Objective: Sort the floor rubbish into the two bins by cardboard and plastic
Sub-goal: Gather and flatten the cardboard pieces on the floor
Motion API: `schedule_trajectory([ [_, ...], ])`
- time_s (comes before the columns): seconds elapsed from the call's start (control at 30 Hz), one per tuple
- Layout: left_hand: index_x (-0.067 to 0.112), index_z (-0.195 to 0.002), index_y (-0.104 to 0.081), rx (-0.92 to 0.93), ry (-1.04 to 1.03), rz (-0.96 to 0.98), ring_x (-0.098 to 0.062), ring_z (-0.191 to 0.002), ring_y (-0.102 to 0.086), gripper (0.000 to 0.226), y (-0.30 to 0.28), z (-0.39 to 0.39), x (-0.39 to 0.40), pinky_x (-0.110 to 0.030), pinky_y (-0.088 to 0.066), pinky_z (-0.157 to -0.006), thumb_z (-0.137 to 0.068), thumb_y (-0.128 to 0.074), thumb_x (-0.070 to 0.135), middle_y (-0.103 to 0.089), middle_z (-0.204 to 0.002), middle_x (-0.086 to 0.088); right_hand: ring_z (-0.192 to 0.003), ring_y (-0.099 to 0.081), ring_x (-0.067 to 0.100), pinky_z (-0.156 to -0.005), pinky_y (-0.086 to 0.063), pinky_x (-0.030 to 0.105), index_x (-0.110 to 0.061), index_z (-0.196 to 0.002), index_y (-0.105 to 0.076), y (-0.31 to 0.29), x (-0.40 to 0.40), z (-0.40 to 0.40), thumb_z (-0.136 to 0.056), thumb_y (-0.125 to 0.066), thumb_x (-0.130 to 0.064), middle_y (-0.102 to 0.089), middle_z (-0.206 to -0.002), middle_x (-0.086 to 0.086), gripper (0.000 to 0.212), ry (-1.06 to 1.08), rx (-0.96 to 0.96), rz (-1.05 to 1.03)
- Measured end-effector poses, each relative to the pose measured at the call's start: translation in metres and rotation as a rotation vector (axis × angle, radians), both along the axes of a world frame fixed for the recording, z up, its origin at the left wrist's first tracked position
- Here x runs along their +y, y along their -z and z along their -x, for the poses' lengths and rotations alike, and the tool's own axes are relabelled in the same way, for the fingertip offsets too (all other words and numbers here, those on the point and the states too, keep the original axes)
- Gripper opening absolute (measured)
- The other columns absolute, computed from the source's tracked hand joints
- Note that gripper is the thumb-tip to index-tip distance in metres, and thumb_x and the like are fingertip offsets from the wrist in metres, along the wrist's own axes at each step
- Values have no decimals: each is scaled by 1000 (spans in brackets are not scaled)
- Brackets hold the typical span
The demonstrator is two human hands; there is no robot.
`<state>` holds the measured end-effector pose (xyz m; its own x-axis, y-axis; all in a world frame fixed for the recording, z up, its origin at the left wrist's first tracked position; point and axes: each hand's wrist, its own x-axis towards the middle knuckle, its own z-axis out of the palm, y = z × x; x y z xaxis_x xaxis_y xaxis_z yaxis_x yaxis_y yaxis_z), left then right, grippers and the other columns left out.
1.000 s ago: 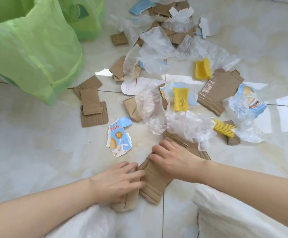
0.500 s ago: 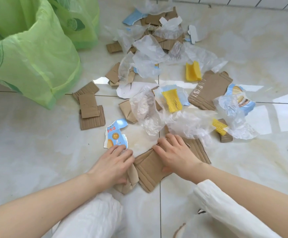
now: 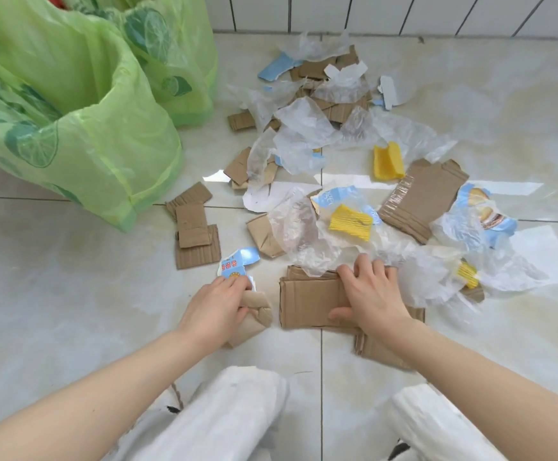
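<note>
**Cardboard first, bins to the left**

My left hand [image 3: 219,302] grips a crumpled cardboard scrap [image 3: 254,312]; my right hand [image 3: 369,294] presses flat on the folded cardboard sheet [image 3: 307,302]. Best gathered together, leaving the plastic film [image 3: 299,227], for the green-lined bins [image 3: 81,128].

Two bins lined with pale green, lemon-printed bags stand at the upper left, the near bin [image 3: 81,154] in front of the far bin [image 3: 178,61]; a flat brown cardboard sheet [image 3: 307,301] lies on the tiles nearest the viewer; a crumpled cardboard wad [image 3: 254,314] sits just left of it; clear plastic film [image 3: 304,138], yellow ridged pieces [image 3: 387,161] and torn blue printed wrappers [image 3: 236,264] lie scattered beyond.
</note>
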<state>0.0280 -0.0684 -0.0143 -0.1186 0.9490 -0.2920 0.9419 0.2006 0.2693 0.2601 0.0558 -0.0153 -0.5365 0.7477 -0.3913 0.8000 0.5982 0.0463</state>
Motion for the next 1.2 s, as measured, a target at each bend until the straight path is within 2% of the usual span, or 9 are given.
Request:
schedule_trajectory([
  [0.1,21,-113,-53,-123,-80,37,-18,-109,-51,25,0,10,3,-28,-37,-76,-89,-57,26,-59,-113,5,-75,-54,31,-65,-38,42,-14,-86,-60,-3,-4,-5,-43,-84,-57,-53,-86,10,65,-48,31,1],
  [0.2,19,-101,-60,-281,-180,78,-18,-98,-56,16,3,23,7,-30,-43,-78,-86,-61,25,-63,-100,5,-69,-55,28,-60,-33,37,-15,-77,-58,-13,-14,-7,-46,-87,-46,-55,-77,4,53,-86,84,2],
  [0.37,21,-85,-62,-420,-327,40,-13,-78,-56,5,-1,36,8,-15,-37,-60,-83,-67,23,-63,-82,5,-105,-49,27,-80,-32,41,-16,-102,-54,-19,-21,-6,-83,-60,-48,-53,-107,2,38,-66,184,91],
  [0.5,12,-81,-61,-426,-439,23,-20,-78,-58,12,2,52,11,-27,-41,-63,-82,-67,22,-63,-79,-3,-112,-41,30,-88,-35,41,-15,-112,-54,-18,-16,0,-82,-58,-51,-43,-124,4,47,-121,146,140],
  [0.63,19,-84,-55,-225,-175,52,-16,-100,-48,11,6,60,20,-28,-41,-80,-81,-64,26,-51,-101,5,-128,-32,38,-98,-33,45,-11,-115,-54,-14,-5,3,-81,-62,-47,-29,-148,15,50,-117,45,147],
  [0.77,19,-88,-57,-38,189,95,-17,-133,-34,19,10,60,29,-33,-44,-93,-79,-64,34,-41,-140,7,-134,-22,37,-104,-27,44,-15,-126,-43,-7,0,5,-83,-58,-48,-15,-153,12,56,-102,-68,198],
  [0.87,23,-79,-45,-25,288,177,-11,-143,-20,19,7,57,38,-32,-39,-101,-81,-62,29,-34,-148,11,-126,-37,42,-96,-38,50,-13,-113,-54,-3,-1,7,-70,-72,-46,-34,-144,17,57,-148,-55,152],
  [0.97,22,-80,-47,-24,249,198,-14,-142,-22,15,7,55,42,-34,-40,-100,-81,-62,26,-31,-151,9,-95,-62,40,-67,-54,47,-14,-79,-63,0,0,9,-30,-87,-47,-62,-107,15,64,-222,-61,87],
  [1.2,22,-84,-52,-26,198,181,-18,-107,-43,13,19,54,44,-31,-44,-82,-80,-64,26,-43,-125,6,-90,-68,38,-63,-56,46,-17,-69,-63,13,6,18,-15,-85,-52,-67,-103,19,68,-238,-74,112],
])
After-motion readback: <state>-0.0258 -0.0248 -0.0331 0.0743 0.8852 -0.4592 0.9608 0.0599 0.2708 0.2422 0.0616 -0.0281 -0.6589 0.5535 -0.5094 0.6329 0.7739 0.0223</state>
